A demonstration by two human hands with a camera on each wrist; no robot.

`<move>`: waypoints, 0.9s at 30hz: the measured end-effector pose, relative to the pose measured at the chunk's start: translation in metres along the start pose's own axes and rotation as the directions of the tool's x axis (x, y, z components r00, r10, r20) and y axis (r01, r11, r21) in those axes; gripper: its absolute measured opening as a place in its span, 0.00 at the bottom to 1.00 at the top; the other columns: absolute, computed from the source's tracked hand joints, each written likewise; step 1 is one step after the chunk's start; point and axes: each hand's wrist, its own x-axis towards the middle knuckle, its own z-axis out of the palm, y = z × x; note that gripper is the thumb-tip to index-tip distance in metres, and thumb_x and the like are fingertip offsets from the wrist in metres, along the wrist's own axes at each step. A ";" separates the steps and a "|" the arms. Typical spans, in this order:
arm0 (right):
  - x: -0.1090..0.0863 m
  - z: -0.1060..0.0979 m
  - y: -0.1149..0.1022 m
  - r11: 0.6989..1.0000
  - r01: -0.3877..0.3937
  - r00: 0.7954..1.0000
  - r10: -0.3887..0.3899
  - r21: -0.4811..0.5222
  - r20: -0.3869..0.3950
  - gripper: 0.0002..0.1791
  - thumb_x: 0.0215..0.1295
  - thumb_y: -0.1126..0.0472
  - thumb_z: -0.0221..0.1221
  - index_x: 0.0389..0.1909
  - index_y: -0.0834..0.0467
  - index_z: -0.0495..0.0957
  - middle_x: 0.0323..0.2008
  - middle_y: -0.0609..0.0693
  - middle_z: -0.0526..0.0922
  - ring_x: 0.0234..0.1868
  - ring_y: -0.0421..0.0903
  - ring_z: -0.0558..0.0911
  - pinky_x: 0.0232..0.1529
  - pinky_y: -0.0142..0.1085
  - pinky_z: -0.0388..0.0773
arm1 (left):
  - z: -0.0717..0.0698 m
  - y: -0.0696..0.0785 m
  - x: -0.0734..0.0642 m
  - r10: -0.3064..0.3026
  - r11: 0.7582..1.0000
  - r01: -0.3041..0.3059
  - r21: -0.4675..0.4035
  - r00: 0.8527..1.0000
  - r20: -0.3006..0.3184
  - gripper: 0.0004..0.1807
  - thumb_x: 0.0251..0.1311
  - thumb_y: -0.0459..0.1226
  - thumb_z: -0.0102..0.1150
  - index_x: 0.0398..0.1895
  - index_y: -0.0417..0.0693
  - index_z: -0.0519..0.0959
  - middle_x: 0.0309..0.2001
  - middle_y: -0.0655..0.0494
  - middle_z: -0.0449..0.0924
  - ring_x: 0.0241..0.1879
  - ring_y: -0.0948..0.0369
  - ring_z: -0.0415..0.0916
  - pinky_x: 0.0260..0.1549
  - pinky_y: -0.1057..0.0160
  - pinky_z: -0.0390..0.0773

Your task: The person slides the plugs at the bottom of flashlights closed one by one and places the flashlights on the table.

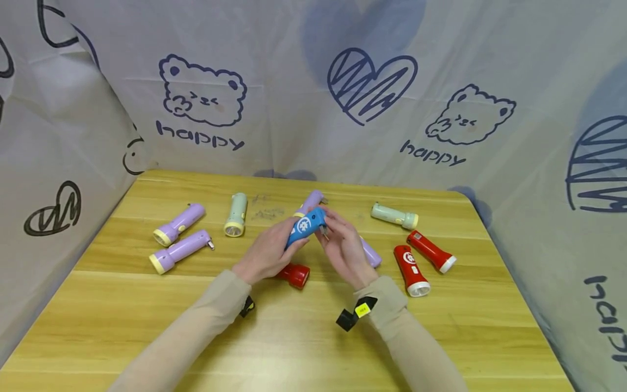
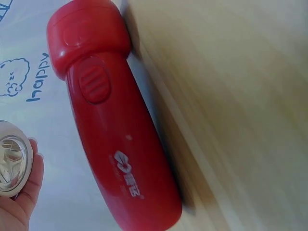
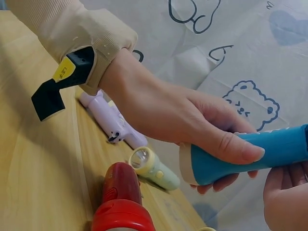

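Observation:
My left hand (image 1: 266, 251) holds a blue flashlight (image 1: 302, 227) over the middle of the table, thumb and fingers wrapped round its body. In the right wrist view the blue flashlight (image 3: 274, 150) has a white lens end beside that hand's palm. My right hand (image 1: 344, 247) is at the tail end, its fingers curled round it near a small metal part there. Below the left hand lies a red flashlight (image 1: 296, 276), partly covered by it; the left wrist view shows this red flashlight (image 2: 115, 125) close up, with a ribbed switch.
Two purple flashlights (image 1: 179, 252) and a pale green flashlight (image 1: 237, 213) lie to the left. Behind my hands are a purple flashlight (image 1: 311, 200) and another purple flashlight (image 1: 370, 253). A green flashlight (image 1: 394, 215) and two red flashlights (image 1: 410, 270) lie right. A printed cloth (image 1: 294, 136) hangs behind.

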 end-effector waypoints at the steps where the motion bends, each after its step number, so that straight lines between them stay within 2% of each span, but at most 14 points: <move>1: 0.000 0.000 0.000 1.000 0.001 1.000 -0.001 0.004 0.006 0.14 0.77 0.65 0.47 0.55 0.59 0.77 0.57 0.47 0.79 0.62 0.41 0.76 0.70 0.32 0.68 | 0.000 0.001 0.000 0.006 1.000 -0.006 -0.003 1.000 0.000 0.24 0.75 0.46 0.52 0.66 0.42 0.69 0.47 0.50 0.80 0.39 0.57 0.77 0.39 0.58 0.81; 9: -0.003 0.000 -0.003 0.999 -0.023 0.998 0.022 0.029 0.053 0.15 0.78 0.64 0.45 0.56 0.55 0.77 0.57 0.45 0.82 0.66 0.41 0.74 0.71 0.30 0.66 | -0.002 0.006 0.001 0.011 1.000 -0.011 0.006 1.000 0.001 0.24 0.74 0.44 0.53 0.66 0.41 0.68 0.48 0.47 0.80 0.41 0.55 0.78 0.42 0.54 0.82; 21: -0.005 0.001 -0.003 0.997 -0.055 0.997 0.053 0.051 0.050 0.15 0.78 0.65 0.46 0.56 0.56 0.77 0.61 0.47 0.79 0.64 0.39 0.75 0.70 0.29 0.66 | -0.003 0.005 0.000 0.028 1.000 -0.028 0.006 1.000 -0.008 0.23 0.75 0.44 0.53 0.66 0.41 0.67 0.47 0.49 0.79 0.40 0.56 0.76 0.40 0.55 0.81; 27: -0.004 0.003 -0.002 0.996 -0.064 0.997 0.061 0.068 0.046 0.14 0.77 0.65 0.46 0.52 0.56 0.79 0.59 0.48 0.78 0.60 0.38 0.76 0.73 0.31 0.63 | -0.005 0.005 -0.001 0.006 1.000 -0.006 -0.014 1.000 0.003 0.24 0.75 0.44 0.52 0.67 0.41 0.67 0.49 0.47 0.80 0.42 0.54 0.78 0.43 0.54 0.82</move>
